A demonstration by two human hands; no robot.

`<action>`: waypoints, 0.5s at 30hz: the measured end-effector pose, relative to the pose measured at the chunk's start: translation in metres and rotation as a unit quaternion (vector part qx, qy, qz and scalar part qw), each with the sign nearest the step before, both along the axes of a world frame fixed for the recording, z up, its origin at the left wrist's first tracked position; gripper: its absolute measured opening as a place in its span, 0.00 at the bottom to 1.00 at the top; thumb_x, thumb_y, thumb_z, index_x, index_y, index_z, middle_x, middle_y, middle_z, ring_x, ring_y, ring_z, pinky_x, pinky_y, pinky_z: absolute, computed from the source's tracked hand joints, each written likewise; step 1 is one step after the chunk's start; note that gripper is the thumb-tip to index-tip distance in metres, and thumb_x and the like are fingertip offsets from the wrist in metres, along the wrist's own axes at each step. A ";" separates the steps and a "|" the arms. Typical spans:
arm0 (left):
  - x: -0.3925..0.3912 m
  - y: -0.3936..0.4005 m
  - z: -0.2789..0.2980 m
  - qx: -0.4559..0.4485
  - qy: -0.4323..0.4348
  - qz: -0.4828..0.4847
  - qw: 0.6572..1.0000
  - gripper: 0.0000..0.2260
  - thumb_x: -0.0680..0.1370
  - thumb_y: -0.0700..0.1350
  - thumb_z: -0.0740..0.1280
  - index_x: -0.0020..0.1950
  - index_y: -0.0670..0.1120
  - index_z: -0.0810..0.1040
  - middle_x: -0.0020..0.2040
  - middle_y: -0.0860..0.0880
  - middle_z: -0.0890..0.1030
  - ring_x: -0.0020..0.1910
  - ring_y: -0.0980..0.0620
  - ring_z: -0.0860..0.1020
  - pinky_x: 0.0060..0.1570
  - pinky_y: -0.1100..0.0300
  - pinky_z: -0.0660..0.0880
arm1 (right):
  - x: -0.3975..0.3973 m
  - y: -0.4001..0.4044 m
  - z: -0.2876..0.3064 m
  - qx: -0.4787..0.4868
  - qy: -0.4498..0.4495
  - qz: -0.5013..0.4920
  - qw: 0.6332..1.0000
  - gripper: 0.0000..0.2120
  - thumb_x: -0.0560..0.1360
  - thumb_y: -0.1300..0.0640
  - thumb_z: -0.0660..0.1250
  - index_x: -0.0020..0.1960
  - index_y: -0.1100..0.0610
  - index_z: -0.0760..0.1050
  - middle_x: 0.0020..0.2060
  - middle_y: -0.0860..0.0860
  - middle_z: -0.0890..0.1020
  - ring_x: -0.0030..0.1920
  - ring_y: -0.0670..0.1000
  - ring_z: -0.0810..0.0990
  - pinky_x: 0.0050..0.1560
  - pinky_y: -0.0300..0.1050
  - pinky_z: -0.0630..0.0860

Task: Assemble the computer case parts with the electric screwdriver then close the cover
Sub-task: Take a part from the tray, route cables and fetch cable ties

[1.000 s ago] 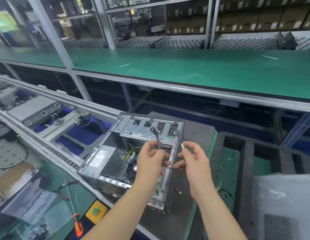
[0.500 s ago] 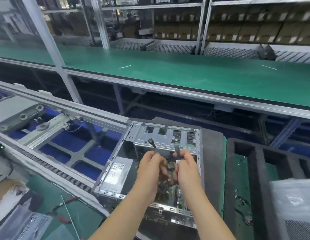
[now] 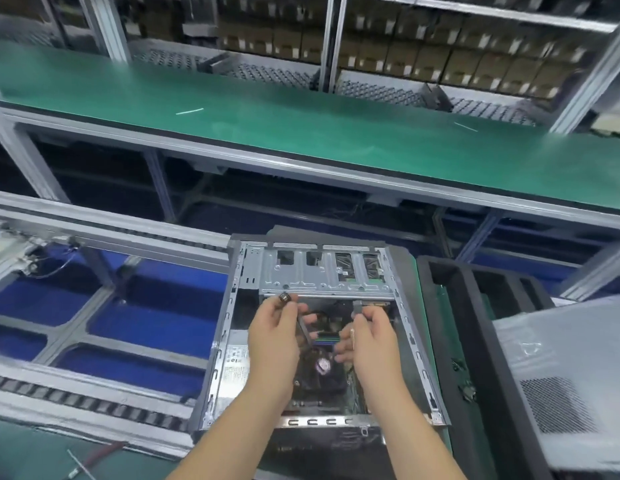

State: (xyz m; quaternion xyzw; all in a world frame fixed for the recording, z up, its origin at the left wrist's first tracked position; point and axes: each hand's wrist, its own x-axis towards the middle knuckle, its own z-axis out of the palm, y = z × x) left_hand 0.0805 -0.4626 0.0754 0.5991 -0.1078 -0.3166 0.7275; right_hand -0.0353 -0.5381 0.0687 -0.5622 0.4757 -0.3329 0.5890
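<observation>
An open metal computer case (image 3: pixel 222 344) lies on a dark mat in front of me, its drive cage (image 3: pixel 322 275) at the far end and a fan and motherboard inside. Both my hands hover over the case's inside. My left hand (image 3: pixel 275 336) grips a dark cable (image 3: pixel 303 329) whose black plug (image 3: pixel 284 297) sticks up above my fingers. My right hand (image 3: pixel 367 336) pinches the same cable's other end, with its grey connector (image 3: pixel 357 306) pointing up near the cage. No electric screwdriver is in view.
A roller conveyor frame (image 3: pixel 94 403) over blue panels runs on the left. Black foam packing (image 3: pixel 481 306) and a plastic-wrapped case cover (image 3: pixel 564 382) sit on the right. A long green bench (image 3: pixel 301 133) spans the back, with shelves of boxes behind.
My view has swung down and left so the case lies square before me. Both hands have lowered with the cable towards the case's inside and spread slightly apart.
</observation>
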 end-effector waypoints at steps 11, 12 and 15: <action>0.053 -0.004 0.008 -0.024 0.047 0.026 0.998 0.06 0.85 0.41 0.61 0.57 0.45 0.77 0.40 0.50 0.80 0.34 0.53 0.81 0.31 0.59 0.79 | 0.016 -0.024 -0.005 0.025 0.066 0.002 0.998 0.05 0.85 0.54 0.63 0.58 0.54 0.75 0.47 0.52 0.83 0.27 0.50 0.82 0.44 0.57 0.84; 0.053 -0.004 0.007 -0.019 0.039 0.016 0.999 0.06 0.85 0.42 0.61 0.58 0.45 0.78 0.41 0.48 0.80 0.34 0.54 0.81 0.31 0.59 0.78 | 0.018 -0.025 -0.005 0.023 0.072 0.008 0.997 0.05 0.85 0.54 0.63 0.58 0.54 0.76 0.47 0.52 0.83 0.25 0.50 0.80 0.40 0.54 0.83; 0.060 -0.007 0.008 -0.025 0.035 0.041 0.998 0.05 0.85 0.42 0.62 0.56 0.44 0.78 0.41 0.48 0.81 0.34 0.53 0.82 0.33 0.58 0.80 | 0.018 -0.034 -0.005 0.023 0.065 -0.020 0.997 0.06 0.85 0.54 0.62 0.58 0.54 0.75 0.41 0.53 0.84 0.24 0.50 0.78 0.31 0.46 0.78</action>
